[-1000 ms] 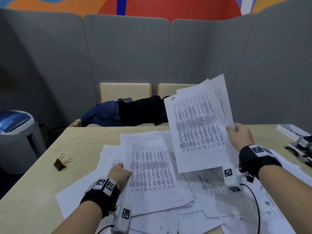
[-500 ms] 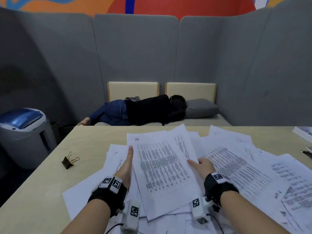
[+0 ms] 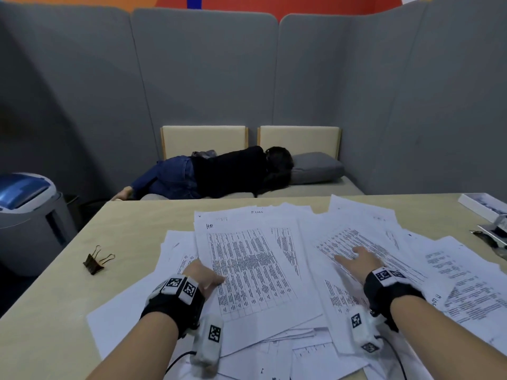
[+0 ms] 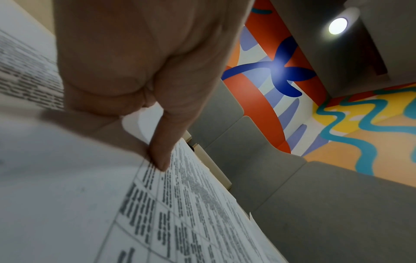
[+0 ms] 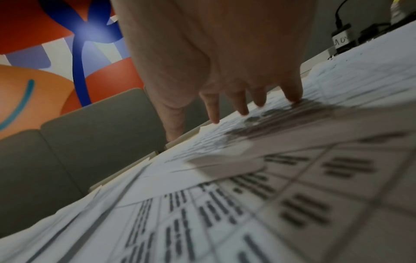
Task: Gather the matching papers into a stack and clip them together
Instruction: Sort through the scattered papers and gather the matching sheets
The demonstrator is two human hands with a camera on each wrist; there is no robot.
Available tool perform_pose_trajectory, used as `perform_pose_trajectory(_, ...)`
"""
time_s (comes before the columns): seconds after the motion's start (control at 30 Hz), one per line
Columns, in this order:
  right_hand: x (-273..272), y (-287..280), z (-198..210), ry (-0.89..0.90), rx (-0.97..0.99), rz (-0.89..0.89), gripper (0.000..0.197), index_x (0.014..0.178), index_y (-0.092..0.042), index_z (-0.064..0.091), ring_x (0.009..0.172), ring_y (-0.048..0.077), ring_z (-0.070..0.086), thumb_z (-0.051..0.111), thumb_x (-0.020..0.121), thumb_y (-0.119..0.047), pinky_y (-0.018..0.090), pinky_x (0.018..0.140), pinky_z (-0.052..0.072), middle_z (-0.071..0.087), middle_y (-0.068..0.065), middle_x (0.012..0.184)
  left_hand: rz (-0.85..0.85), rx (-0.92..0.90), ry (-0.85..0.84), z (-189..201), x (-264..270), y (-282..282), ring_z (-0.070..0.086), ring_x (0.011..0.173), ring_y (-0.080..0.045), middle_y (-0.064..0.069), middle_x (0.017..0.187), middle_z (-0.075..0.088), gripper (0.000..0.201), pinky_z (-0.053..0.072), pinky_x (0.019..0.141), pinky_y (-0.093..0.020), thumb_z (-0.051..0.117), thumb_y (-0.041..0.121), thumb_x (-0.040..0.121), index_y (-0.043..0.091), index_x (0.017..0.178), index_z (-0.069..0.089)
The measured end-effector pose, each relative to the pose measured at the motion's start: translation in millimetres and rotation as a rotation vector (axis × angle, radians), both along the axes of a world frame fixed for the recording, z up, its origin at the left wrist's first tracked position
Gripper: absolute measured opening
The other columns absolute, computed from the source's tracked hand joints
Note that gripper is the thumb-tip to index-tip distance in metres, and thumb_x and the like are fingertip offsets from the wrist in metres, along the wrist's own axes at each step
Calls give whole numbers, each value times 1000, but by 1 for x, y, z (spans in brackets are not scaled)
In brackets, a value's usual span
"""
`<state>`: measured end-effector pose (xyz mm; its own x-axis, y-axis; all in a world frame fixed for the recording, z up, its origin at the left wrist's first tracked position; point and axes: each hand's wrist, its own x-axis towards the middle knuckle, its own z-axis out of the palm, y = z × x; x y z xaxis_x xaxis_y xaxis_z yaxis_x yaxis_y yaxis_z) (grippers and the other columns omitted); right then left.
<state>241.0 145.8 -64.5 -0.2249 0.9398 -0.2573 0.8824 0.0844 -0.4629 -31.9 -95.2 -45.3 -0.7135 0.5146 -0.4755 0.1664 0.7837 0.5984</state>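
Printed white sheets lie scattered over the pale table (image 3: 137, 229). A squared pile topped by a table sheet marked "HR" (image 3: 247, 270) sits in the middle. My left hand (image 3: 204, 275) grips its left edge; in the left wrist view the thumb (image 4: 162, 156) presses on top of the sheet (image 4: 180, 204) while the other fingers curl beneath. My right hand (image 3: 356, 260) rests flat with spread fingers (image 5: 243, 106) on a slanted sheet (image 3: 343, 239) to the right. A black binder clip (image 3: 96, 260) lies alone on the table at the left.
A person lies on a beige sofa (image 3: 299, 138) behind the table. A grey bin with a blue lid (image 3: 24, 204) stands at the left. A white box (image 3: 480, 204) and dark small items (image 3: 491, 237) sit at the table's right edge.
My right hand laid the lifted sheets onto the middle pile, then moved right onto the slanted sheet. My left hand went from straight fingers beside the pile to gripping its edge.
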Motion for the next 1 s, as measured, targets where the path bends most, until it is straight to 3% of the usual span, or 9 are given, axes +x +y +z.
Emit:
perform_pose_trajectory(0.07,4,-2,-3,2,-56,73,53,113,-17,58,99,26,60,53,84,-61,35,86,44,63,9,109,-11,-12,18,0,-1,2,59,91,-26,-11,98,59,63,48,70,-30,78,28,78,-2,125,47)
perform_pose_trajectory(0.17,2,-9,9,38,-2,93,41,68,-19,50,53,16,46,53,89,-54,27,57,35,48,-2,59,-6,-24,54,-1,-3,4,53,91,-24,-15,117,60,69,45,71,-28,77,29,78,-2,130,43)
perform_pose_trajectory(0.3,10,2,16,-5,8,109,50,111,-20,60,94,24,63,68,76,-55,31,83,48,63,4,101,-6,-50,63,-2,-7,4,54,101,-26,-15,121,58,71,42,74,-29,77,28,79,-2,133,41)
perform_pose_trajectory(0.37,20,9,19,-97,75,61,72,130,-23,50,125,30,47,72,71,-57,37,103,40,50,9,132,-1,-34,62,-3,-7,6,54,104,-28,-16,117,58,71,42,76,-31,78,26,78,-3,133,42)
perform_pose_trajectory(0.47,37,25,15,-208,78,-7,98,145,-22,30,141,33,22,75,66,-59,44,113,29,30,13,149,4,-40,58,-4,-6,8,55,111,-31,-18,126,56,73,45,79,-32,77,24,79,-3,134,39)
perform_pose_trajectory(0.57,50,35,9,-256,-17,37,120,149,-16,18,137,33,32,78,57,-64,47,109,35,28,14,151,11,-34,62,-7,-6,9,55,100,-27,-17,122,57,74,46,74,-31,78,23,79,-3,136,38)
perform_pose_trajectory(0.77,63,44,11,-361,7,60,122,139,-22,35,127,31,41,72,38,-80,43,101,42,46,7,138,23,-40,51,-9,-6,9,56,110,-30,-18,125,56,74,46,77,-32,77,23,79,-2,136,37)
perform_pose_trajectory(0.9,68,48,11,-168,4,40,95,141,-10,38,126,28,48,78,67,-53,37,103,43,48,9,141,13,-47,57,-11,-8,10,57,109,-30,-17,122,58,75,48,82,-35,78,26,78,-1,135,39)
perform_pose_trajectory(1.0,66,51,23,-18,131,-3,52,122,-6,55,97,28,61,72,79,-32,32,73,48,63,13,110,20,-26,49,-13,-9,10,58,98,-28,-14,104,60,73,49,77,-34,79,24,77,-2,133,40)
